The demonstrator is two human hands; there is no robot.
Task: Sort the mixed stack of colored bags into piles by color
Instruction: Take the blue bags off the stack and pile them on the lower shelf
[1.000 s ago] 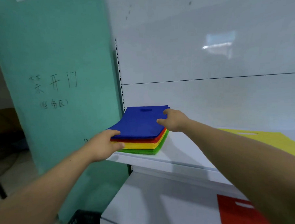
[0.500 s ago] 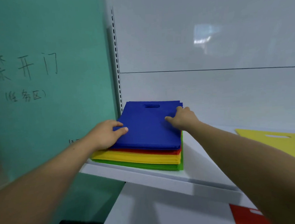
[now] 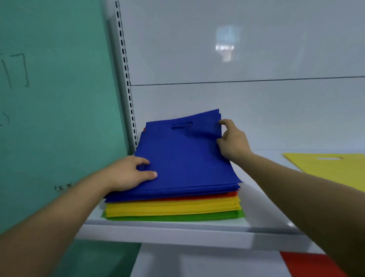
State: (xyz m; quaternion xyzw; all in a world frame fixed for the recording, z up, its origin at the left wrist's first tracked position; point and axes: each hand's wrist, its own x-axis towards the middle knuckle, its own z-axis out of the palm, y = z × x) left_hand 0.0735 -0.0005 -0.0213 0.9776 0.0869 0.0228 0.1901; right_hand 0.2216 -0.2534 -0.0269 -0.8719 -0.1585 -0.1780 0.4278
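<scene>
The stack of bags (image 3: 174,207) is set at the left end of the shelf (image 3: 181,232). The far right corner of the top blue bag (image 3: 184,155) is pinched and raised by the right hand (image 3: 233,140), arm outstretched. The left hand (image 3: 126,175) is laid on its left edge, thumb and forefinger on top; its grip cannot be told.

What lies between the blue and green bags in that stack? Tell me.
Head view: a thin layer of red bags right under the blue bags, then a thicker band of yellow bags resting on the green bags.
</scene>
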